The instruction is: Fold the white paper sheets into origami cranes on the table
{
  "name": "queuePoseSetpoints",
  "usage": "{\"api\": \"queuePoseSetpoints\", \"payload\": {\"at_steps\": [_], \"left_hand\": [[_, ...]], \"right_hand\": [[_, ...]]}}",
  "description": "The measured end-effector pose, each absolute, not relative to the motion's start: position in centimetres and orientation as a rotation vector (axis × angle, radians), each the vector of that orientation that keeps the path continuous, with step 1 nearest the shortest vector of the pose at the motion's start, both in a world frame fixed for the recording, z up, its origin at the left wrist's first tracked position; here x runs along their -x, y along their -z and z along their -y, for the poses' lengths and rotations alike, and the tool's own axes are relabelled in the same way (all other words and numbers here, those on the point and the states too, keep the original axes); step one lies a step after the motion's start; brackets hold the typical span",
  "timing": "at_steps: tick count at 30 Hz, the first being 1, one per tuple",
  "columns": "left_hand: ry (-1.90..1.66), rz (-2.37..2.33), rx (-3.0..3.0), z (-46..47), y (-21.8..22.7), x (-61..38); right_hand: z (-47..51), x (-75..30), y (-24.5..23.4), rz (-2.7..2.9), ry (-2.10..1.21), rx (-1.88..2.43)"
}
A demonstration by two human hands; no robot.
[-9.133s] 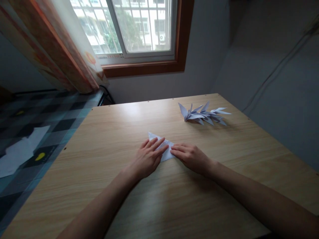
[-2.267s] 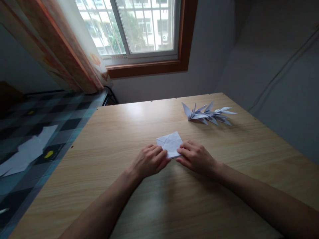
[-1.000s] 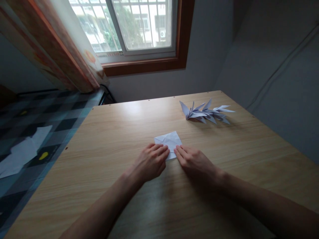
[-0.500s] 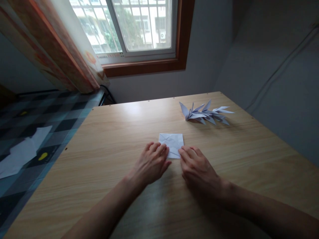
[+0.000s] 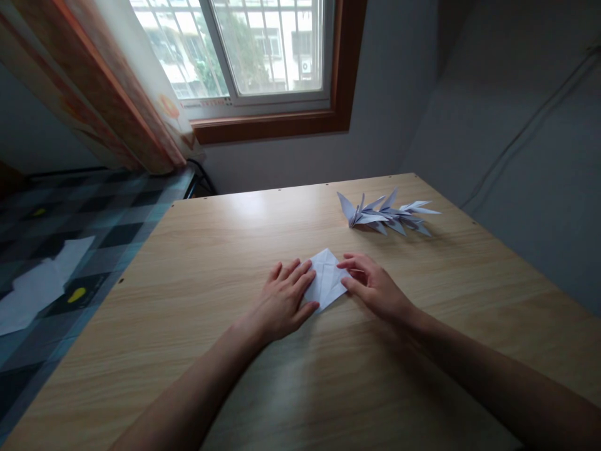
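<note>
A small folded square of white paper lies on the table, turned with one corner pointing away from me, and crease lines cross its top. My left hand rests flat over its left side, fingers stretched and a little apart, covering that corner. At the opposite corner my right hand is curled, its thumb and forefinger on the paper's edge with the corner between them. Farther back on the right sits a row of pointed folded-paper shapes, nested one behind another, touched by neither hand.
The wooden tabletop runs back toward a window and a wall. Left of it is a lower surface with a checked cloth, holding loose white paper. An orange curtain hangs at the upper left.
The paper square has turned so its corners now point away and toward me. My left hand has flattened and spread; my right hand has shifted up to the right corner.
</note>
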State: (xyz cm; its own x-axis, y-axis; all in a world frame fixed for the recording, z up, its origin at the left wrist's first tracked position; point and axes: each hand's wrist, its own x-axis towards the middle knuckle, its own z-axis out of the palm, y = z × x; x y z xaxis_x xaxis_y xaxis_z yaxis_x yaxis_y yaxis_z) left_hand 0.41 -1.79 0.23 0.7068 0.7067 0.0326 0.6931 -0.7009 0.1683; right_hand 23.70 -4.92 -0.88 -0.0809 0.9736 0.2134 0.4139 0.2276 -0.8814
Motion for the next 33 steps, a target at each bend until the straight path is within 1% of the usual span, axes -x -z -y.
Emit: {"api": "queuePoseSetpoints", "payload": {"at_steps": [3, 11, 24, 26, 29, 33], "left_hand": [[-0.146, -1.117, -2.762, 1.7, -0.2, -0.3], [-0.127, -1.098, -2.762, 1.8, -0.5, -0.3], [-0.172, -1.037, -2.773, 1.6, 0.0, 0.1], [-0.161, -1.024, -2.767, 1.6, -0.1, 0.2], [-0.149, -1.019, -2.755, 1.7, -0.4, 0.2], [-0.137, -1.027, -2.743, 1.8, -0.6, 0.0]], "right_hand": [[4.4, -24.0, 1.2, 1.483, -0.949, 1.291], [3.9, -24.7, 1.0, 1.464, -1.065, 1.340], [3.9, -24.0, 0.6, 1.164, -1.276, 1.249], [3.9, -24.1, 0.7, 1.293, -1.208, 1.215], [3.6, -24.6, 1.0, 1.622, -0.967, 1.139], [3.1, -25.6, 0.8, 2.047, -0.754, 1.024]]}}
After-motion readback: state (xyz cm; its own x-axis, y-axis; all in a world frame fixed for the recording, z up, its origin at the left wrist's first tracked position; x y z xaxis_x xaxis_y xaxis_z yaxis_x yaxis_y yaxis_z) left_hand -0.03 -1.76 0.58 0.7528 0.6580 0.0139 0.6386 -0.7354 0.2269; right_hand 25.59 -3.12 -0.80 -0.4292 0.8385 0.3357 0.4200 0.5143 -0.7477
